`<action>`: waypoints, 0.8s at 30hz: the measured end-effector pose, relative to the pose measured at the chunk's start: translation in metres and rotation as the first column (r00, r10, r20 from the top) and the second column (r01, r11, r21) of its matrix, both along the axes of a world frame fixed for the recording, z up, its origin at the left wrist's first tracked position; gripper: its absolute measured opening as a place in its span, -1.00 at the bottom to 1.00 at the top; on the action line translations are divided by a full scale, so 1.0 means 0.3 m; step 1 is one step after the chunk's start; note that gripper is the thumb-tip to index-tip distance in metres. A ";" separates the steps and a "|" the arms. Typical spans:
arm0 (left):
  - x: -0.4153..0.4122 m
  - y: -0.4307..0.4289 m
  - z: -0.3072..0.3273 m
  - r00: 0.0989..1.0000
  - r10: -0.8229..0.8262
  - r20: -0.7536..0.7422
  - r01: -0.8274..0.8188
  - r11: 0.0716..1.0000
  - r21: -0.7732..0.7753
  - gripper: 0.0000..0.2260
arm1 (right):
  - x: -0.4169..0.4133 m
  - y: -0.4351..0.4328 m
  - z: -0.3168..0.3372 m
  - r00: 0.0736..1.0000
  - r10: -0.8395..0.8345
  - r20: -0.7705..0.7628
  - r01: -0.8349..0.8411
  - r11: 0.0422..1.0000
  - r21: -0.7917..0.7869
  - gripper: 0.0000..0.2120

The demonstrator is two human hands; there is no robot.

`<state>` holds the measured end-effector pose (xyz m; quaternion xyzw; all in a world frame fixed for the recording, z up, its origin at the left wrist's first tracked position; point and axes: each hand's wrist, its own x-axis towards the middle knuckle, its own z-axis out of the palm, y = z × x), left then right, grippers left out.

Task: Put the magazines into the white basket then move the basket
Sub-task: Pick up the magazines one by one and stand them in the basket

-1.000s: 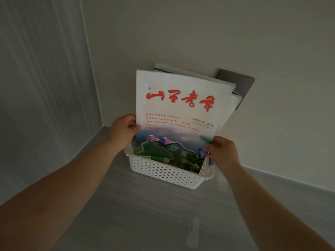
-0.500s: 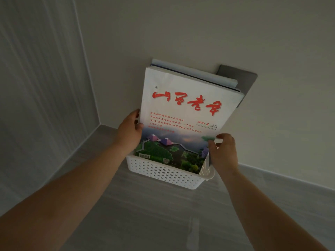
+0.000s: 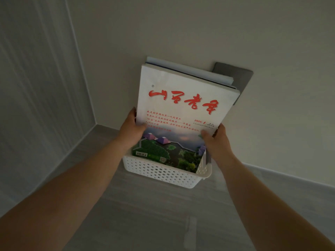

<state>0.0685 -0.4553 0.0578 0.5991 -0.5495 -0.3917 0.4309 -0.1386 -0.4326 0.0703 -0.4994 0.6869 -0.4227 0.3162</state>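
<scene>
Magazines (image 3: 181,109) stand in the white basket (image 3: 159,172), centre frame, edges gripped by left hand (image 3: 132,132) and right hand (image 3: 216,143); seat them squarely, then regrip lower.

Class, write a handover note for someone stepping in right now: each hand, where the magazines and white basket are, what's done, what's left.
Left hand grips the left edge of the stack of glossy paper magazines, white cover with red lettering in front. Right hand grips its right edge. The stack stands on end in the white perforated plastic basket near the wall. Done: magazines in. Left: let go, move the basket.
</scene>
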 end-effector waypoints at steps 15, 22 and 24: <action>0.025 -0.053 -0.019 0.958 -0.057 -0.279 0.088 0.991 0.101 -0.68 | -0.026 -0.065 0.021 0.993 0.116 -0.027 -0.115 0.993 0.036 -0.58; 0.005 -0.055 -0.005 0.984 -0.053 -0.168 0.070 0.993 0.097 -0.65 | -0.067 -0.075 0.034 0.963 0.177 -0.203 -0.172 0.984 0.045 -0.58; 0.000 -0.039 0.004 0.994 -0.059 -0.091 0.065 0.996 0.062 -0.64 | -0.070 -0.068 0.036 0.962 0.172 -0.214 -0.166 0.985 0.044 -0.58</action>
